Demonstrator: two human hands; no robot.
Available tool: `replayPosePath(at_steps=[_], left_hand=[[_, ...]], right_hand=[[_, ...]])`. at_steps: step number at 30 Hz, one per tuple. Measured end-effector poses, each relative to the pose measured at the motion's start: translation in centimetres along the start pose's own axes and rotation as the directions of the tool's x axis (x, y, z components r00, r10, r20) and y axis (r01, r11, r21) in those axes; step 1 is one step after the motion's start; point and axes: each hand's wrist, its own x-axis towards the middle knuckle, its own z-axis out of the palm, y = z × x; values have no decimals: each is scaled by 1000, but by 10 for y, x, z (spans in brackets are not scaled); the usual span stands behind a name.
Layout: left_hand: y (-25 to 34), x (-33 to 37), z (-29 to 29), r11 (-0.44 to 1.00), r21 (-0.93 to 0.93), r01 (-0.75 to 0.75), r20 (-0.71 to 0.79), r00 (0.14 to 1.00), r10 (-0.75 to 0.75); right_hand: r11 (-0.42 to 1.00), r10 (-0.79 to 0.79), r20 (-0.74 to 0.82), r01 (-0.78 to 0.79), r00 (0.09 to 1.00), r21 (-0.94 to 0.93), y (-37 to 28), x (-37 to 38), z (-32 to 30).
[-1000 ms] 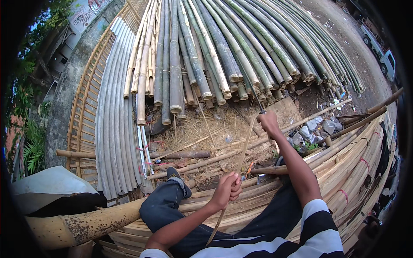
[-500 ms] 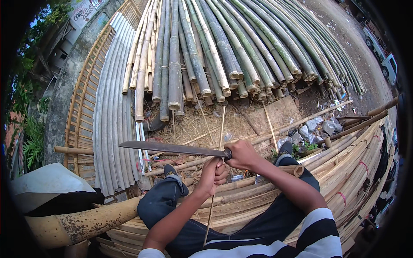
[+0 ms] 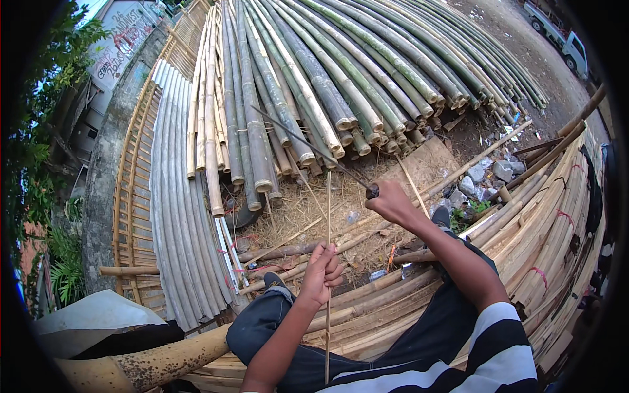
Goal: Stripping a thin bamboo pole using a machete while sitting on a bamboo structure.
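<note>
My left hand (image 3: 322, 274) is closed around a thin bamboo strip (image 3: 329, 213), which stands nearly upright in front of my body. Its upper end rises past my fist and its lower end reaches down to my lap. Off to the right, my right hand (image 3: 394, 204) grips the dark handle of a machete (image 3: 313, 148). The long blade slants up and left from that fist, passing above the strip's top end, apart from it. Seen nearly edge-on, the blade looks narrow.
Long green bamboo poles (image 3: 341, 78) lie piled ahead. Split bamboo slats (image 3: 524, 262) are stacked beneath and right of me. Corrugated sheets (image 3: 177, 196) and a bamboo ladder-like frame (image 3: 134, 203) stand at the left. A thick bamboo pole (image 3: 164, 357) crosses the lower left; rubble (image 3: 478, 173) lies right.
My right hand has moved away from my left, up and to the right, and the machete has swung from nearly level to a steep slant. My left hand still holds the strip.
</note>
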Motion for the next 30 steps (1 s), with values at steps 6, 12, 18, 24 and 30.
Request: replayPosePath(at_steps=[6, 12, 18, 24, 30], left_hand=[[-14, -9, 12, 978, 187, -96, -144, 982, 124], [-19, -14, 22, 996, 71, 57, 82, 995, -63], [16, 0, -15, 999, -8, 35, 59, 998, -34], [-2, -21, -1, 1000, -30, -6, -16, 1000, 5], [-1, -37, 25, 999, 21, 46, 60, 997, -47]], right_hand=[[906, -235, 233, 299, 944, -300, -8, -18, 50], [734, 538, -207, -334, 817, 591, 118, 56, 1], [944, 215, -17, -203, 976, 260, 42, 11, 6], [938, -261, 289, 313, 921, -150, -42, -30, 63], [984, 138, -117, -150, 983, -94, 58, 51, 13]])
